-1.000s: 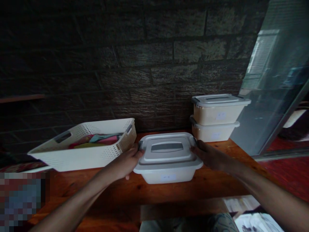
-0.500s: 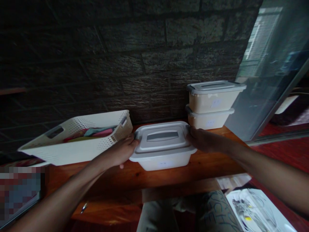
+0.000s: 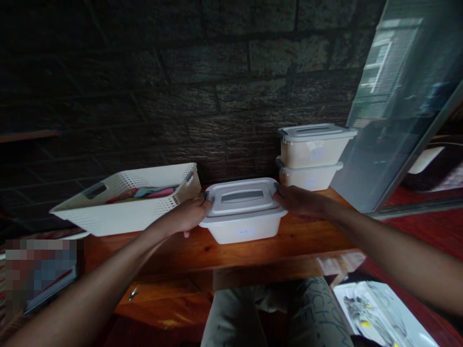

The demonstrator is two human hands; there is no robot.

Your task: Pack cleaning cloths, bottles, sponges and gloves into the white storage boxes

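Observation:
A white lidded storage box (image 3: 243,229) with a grey handle on its lid stands on the wooden table (image 3: 181,255) in front of me. My left hand (image 3: 193,212) is closed around its left end, at the clip. At the opposite end, my right hand (image 3: 292,200) grips the clip side, with its fingertips partly hidden. The lid sits flat on the box. Just left of it is a cream perforated basket (image 3: 119,217) with folded coloured cloths (image 3: 155,192) inside.
Two stacked lidded boxes (image 3: 314,154) stand at the table's back right, by a glass panel (image 3: 376,120). A dark stone wall (image 3: 231,96) rises behind. Low on the right, a white tray (image 3: 408,313) holds cables. A drawer handle (image 3: 133,294) shows at the front.
The view has shifted slightly, so the table and its contents appear a little displaced. Both hands keep their hold on the lidded box.

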